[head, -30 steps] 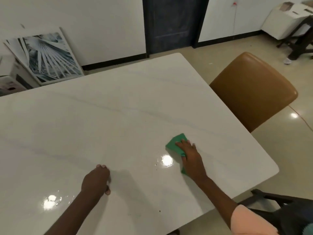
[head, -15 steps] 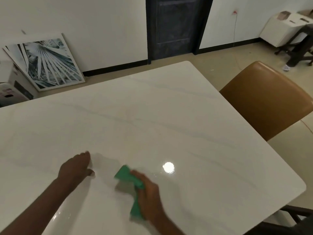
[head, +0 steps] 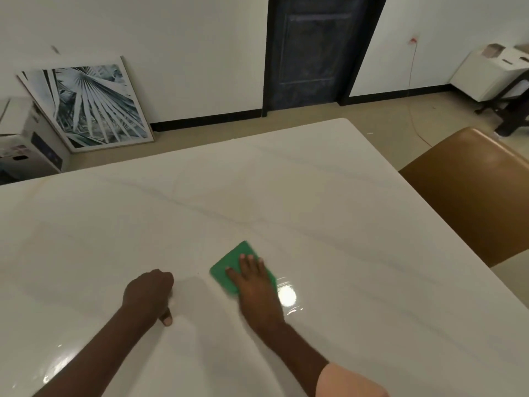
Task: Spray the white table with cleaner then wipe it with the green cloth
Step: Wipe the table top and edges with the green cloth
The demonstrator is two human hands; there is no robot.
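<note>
The right hand (head: pixel 253 277) lies flat on the green cloth (head: pixel 236 263), with its fingers straight and a little spread, pressing the cloth down onto the white table (head: pixel 329 202). The cloth is folded into a small flat shape. It sits near the middle of the table, a bit toward the near edge, and one corner sticks out past the fingertips. The left hand (head: pixel 148 290) rests on the table just beside the cloth, but it does not touch it. Its fingers are curled under and it holds nothing, and the thumb points back toward the person. A pink sleeve (head: pixel 347 382) shows on the right arm at the bottom. A bright spot of light (head: pixel 287 296) shines on the table right next to the right hand. The table top is glossy, with thin grey lines running across it. A brown chair (head: pixel 472 190) stands at the right side of the table. Past the far edge, a picture of leaves (head: pixel 88 106) leans on the white wall, with a white box (head: pixel 25 138) to its left. A dark door (head: pixel 312 50) is in the wall behind the table.
</note>
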